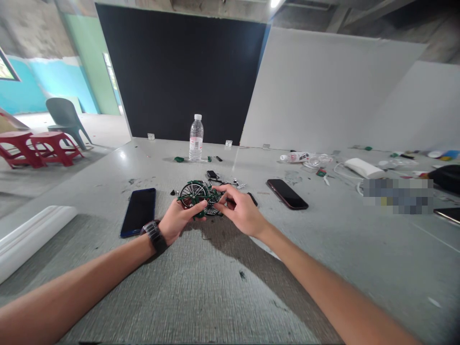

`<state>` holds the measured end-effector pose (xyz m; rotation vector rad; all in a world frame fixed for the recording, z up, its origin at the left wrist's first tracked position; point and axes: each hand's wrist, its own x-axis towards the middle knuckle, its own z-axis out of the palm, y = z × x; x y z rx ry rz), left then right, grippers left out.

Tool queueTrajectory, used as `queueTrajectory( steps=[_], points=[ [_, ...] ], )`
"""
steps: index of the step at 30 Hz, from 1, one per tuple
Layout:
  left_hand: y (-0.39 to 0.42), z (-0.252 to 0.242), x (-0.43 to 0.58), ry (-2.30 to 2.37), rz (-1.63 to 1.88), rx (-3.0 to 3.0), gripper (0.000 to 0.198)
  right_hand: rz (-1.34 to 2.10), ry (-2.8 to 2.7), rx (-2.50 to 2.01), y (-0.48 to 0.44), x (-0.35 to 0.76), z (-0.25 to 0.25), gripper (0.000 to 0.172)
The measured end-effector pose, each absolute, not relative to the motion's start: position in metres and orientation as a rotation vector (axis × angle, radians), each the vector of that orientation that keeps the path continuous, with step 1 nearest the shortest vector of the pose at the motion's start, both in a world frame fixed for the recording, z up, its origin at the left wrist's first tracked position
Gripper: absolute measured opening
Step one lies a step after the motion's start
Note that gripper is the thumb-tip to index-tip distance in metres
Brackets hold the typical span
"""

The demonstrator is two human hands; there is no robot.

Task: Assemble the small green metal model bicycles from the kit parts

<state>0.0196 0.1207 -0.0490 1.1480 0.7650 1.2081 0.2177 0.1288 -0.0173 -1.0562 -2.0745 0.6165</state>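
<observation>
A small green model bicycle (193, 192) with black spoked wheels is held just above the table in the middle of the view. My left hand (179, 218), with a dark watch on its wrist, grips its frame from the left, thumb across the front. From the right, my right hand (240, 208) pinches at the model near its right wheel. Whether a small part sits between those fingertips is hidden. Behind the model lie loose dark and silver parts (235, 184) and a small black piece (212, 174).
A blue-edged phone (138, 212) lies left of my hands, another phone (287, 194) to the right. A water bottle (196, 139) stands behind, near the black panel (183, 72). A long white object (36, 235) rests at the left edge. Cables and a white box (364, 168) lie far right.
</observation>
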Motion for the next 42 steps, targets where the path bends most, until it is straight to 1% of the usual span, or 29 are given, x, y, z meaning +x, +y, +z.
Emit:
queueTrajectory(
  steps=[4, 9, 15, 29, 35, 42],
  points=[
    [0.120, -0.047, 0.019, 0.783, 1.206, 1.150, 0.035, 0.537, -2.116, -1.074, 0.127, 0.217, -0.014, 0.042],
    [0.119, -0.044, 0.019, 0.802, 1.188, 1.136, 0.033, 0.475, -2.138, -1.046, 0.128, 0.219, -0.011, 0.034],
    [0.119, -0.044, 0.020, 0.797, 1.177, 1.141, 0.034, 0.382, -2.154, -1.043, 0.133, 0.222, -0.012, 0.029],
    [0.117, -0.040, 0.020, 0.807, 1.161, 1.140, 0.034, 0.391, -2.199, -0.997, 0.133, 0.223, -0.011, 0.033],
    [0.116, -0.038, 0.019, 0.770, 1.115, 1.125, 0.038, 0.388, -2.194, -0.988, 0.134, 0.224, -0.012, 0.027],
    [0.118, -0.041, 0.016, 0.735, 1.016, 1.190, 0.040, 0.353, -2.195, -1.024, 0.134, 0.226, -0.011, 0.027]
  ],
)
